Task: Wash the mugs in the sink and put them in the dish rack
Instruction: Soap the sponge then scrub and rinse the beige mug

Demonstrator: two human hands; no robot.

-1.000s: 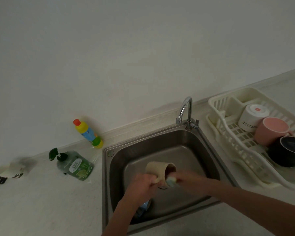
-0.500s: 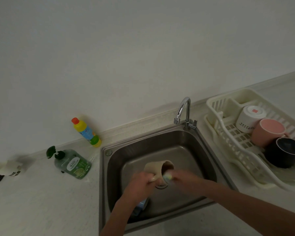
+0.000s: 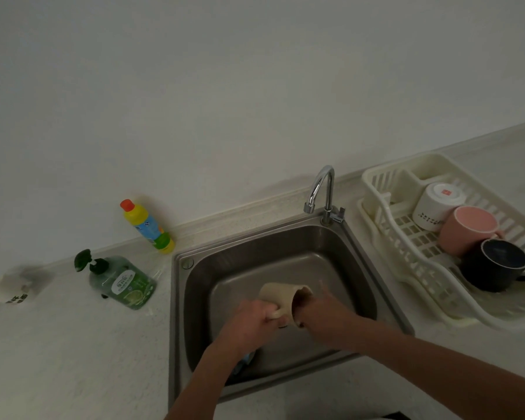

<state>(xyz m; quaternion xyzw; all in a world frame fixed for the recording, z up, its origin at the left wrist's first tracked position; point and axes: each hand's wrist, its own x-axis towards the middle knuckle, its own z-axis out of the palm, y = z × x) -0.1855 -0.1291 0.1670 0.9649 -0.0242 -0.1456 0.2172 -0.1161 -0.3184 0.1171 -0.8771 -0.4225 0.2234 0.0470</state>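
Observation:
A beige mug (image 3: 278,294) lies on its side in the air over the steel sink (image 3: 285,237), mouth turned right. My left hand (image 3: 252,322) grips its handle from below. My right hand (image 3: 325,316) is at the mug's mouth with its fingers pushed inside; the sponge it held a moment ago is hidden there. In the cream dish rack (image 3: 385,177) on the right stand a white mug (image 3: 434,207), a pink mug (image 3: 467,228) and a black mug (image 3: 494,265). A blue thing (image 3: 246,359) lies in the sink under my left forearm, mostly hidden.
The chrome faucet (image 3: 323,189) stands behind the sink with no water running. Left of the sink, a green pump soap bottle (image 3: 125,281) and a yellow bottle with a red cap (image 3: 147,227) stand on the counter. A blurred white object (image 3: 9,289) sits at the far left.
My right hand has pushed deeper into the mug's mouth, and the sponge that showed at the rim is out of sight. The mug stays over the drain in my left hand.

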